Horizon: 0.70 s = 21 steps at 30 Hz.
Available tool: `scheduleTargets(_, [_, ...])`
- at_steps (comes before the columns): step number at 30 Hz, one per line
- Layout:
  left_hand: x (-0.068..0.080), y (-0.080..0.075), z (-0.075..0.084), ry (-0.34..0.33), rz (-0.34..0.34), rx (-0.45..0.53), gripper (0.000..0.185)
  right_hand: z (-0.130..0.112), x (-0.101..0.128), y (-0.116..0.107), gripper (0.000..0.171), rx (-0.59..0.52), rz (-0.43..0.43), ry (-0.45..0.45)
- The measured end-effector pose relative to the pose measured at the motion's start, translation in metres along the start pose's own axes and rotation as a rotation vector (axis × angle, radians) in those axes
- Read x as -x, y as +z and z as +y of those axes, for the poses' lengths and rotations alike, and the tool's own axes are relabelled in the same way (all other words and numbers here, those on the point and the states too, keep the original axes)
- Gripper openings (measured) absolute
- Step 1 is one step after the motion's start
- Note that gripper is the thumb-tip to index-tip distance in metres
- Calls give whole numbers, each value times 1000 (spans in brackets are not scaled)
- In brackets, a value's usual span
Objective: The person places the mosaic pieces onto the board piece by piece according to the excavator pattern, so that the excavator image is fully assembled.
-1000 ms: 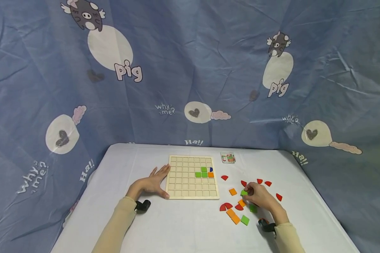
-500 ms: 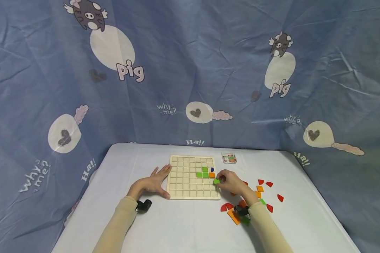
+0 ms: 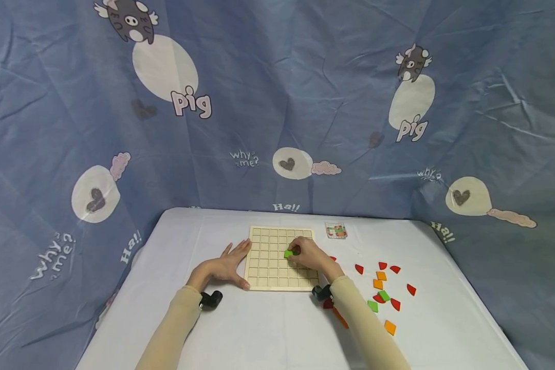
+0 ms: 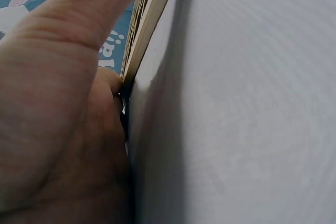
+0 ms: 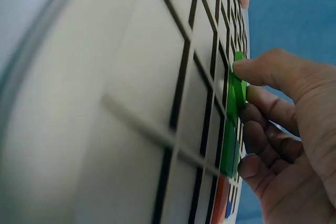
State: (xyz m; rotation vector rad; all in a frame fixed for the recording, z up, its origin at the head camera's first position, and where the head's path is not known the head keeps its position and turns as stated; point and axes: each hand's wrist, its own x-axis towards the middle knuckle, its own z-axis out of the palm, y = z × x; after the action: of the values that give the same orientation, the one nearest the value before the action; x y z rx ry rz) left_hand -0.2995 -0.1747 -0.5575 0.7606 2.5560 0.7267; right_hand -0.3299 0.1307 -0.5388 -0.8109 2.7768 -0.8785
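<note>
A pale gridded wooden board (image 3: 263,263) lies on the white table. My left hand (image 3: 223,267) rests at its left edge, fingers straight and thumb spread; the left wrist view shows the hand (image 4: 68,93) against the board's side. My right hand (image 3: 309,254) is over the board, pinching a green square tile (image 3: 288,254) between thumb and finger. In the right wrist view the held tile (image 5: 240,85) is tilted, close above the grid. Below the fingers, green tiles (image 5: 229,145), an orange tile (image 5: 220,200) and a blue piece (image 5: 229,209) sit in cells.
Loose pieces lie right of the board: red wedges (image 3: 411,290), orange squares (image 3: 390,327) and green squares (image 3: 372,306). Some are partly hidden under my right sleeve (image 3: 363,313). A small patterned card or packet (image 3: 336,230) is behind them. A blue printed cloth (image 3: 240,103) hangs beyond the table.
My right hand has picked up a green tile among the loose pieces and carried it left, over the board. Some loose pieces have shifted. The left hand stays at the board's edge.
</note>
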Motion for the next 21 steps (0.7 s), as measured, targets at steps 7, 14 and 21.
scheduleTargets(7, [0, -1, 1, -2, -6, -4, 135, -9, -10, 5, 20, -12, -19, 9])
scheduleTargets(14, [2, 1, 3, 11, 0, 23, 135, -8, -11, 7, 19, -40, -57, 19])
scheduleTargets(21, [2, 1, 2, 6, 7, 13, 135, -9, -12, 5, 21, -4, -56, -7])
